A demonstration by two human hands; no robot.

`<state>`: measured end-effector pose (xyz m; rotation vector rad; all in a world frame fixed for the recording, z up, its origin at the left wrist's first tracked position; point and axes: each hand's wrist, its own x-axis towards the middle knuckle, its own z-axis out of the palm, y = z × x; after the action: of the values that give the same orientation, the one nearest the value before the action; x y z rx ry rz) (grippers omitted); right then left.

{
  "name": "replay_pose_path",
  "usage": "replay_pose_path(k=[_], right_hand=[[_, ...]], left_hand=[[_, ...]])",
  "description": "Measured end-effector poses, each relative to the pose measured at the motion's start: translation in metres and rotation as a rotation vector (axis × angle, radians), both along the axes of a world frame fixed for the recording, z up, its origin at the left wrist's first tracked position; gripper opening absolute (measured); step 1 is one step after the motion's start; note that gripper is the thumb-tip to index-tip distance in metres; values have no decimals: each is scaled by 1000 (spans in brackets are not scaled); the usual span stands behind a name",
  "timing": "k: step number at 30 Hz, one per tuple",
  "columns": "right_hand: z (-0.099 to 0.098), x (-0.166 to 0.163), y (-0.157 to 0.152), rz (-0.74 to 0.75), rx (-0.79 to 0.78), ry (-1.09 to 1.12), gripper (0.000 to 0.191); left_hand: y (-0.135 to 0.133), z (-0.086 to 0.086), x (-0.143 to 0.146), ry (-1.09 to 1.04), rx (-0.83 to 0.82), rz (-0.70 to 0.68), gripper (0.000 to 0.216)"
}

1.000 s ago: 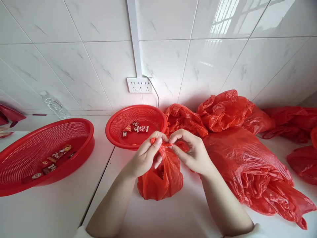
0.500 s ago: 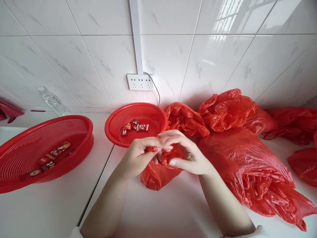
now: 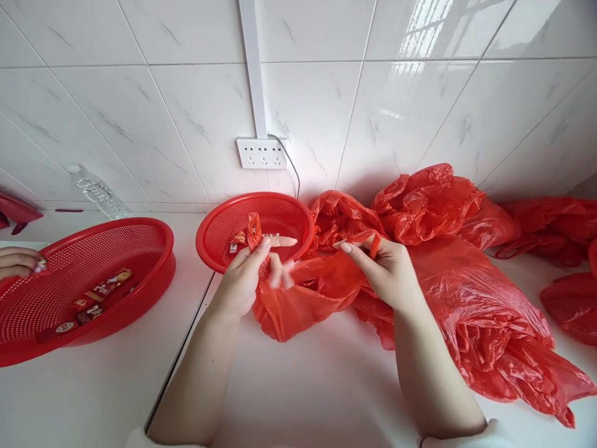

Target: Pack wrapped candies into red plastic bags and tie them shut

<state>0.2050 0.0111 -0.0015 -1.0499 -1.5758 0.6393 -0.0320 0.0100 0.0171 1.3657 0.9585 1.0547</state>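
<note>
A thin red plastic bag (image 3: 298, 308) is stretched between my two hands above the white tabletop. My left hand (image 3: 247, 274) pinches one handle of it between thumb and fingers, and the loose end sticks up above the thumb. Some of that hand's fingers are smeared by motion. On the other side, my right hand (image 3: 385, 267) grips the opposite handle, with a strip of it looped round the fingers. The bag's mouth gapes between the hands; what lies inside cannot be made out. Just behind stands a round red basket (image 3: 219, 214) with several small wrapped snacks (image 3: 239, 239).
At the left, a larger red basket (image 3: 153, 233) holds several wrapped snacks (image 3: 109, 283); another person's hand (image 3: 18, 261) is at its far rim. Filled red bags (image 3: 476, 305) crowd the right side. A clear plastic bottle (image 3: 100, 193) leans near the tiled wall, below a socket panel (image 3: 262, 154).
My hands have moved apart from close together, drawing the bag's handles out to either side. Another person's hand has come into view at the left basket.
</note>
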Motion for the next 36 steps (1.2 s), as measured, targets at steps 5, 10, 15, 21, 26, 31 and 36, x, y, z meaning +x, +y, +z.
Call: replay_pose_path(k=[5,10,15,21,26,31,36], right_hand=[[11,-7,-13,305,55,22,12],[12,-19,-18,458,256,-120,23],[10,-16,-13,285,232,-216,24],[11,-6,-13,284,155,-135,6],[13,-7,-17,650,95,-371,7],[1,-27,-6,414,33,-18,21],[-18,-44,11,515,-216,327,28]], left_hand=[[-12,-1,15,84,-89,-173,73],[-22,-4,31,278,68,-335,16],[-22,-1,28,139,-118,-311,43],[-6,-2,15,67,-96,-188,36],[-4,-4,9,226,55,-244,19],[-17,-3,6,776,758,-86,48],[0,-22,-4,860,1219,294,27]])
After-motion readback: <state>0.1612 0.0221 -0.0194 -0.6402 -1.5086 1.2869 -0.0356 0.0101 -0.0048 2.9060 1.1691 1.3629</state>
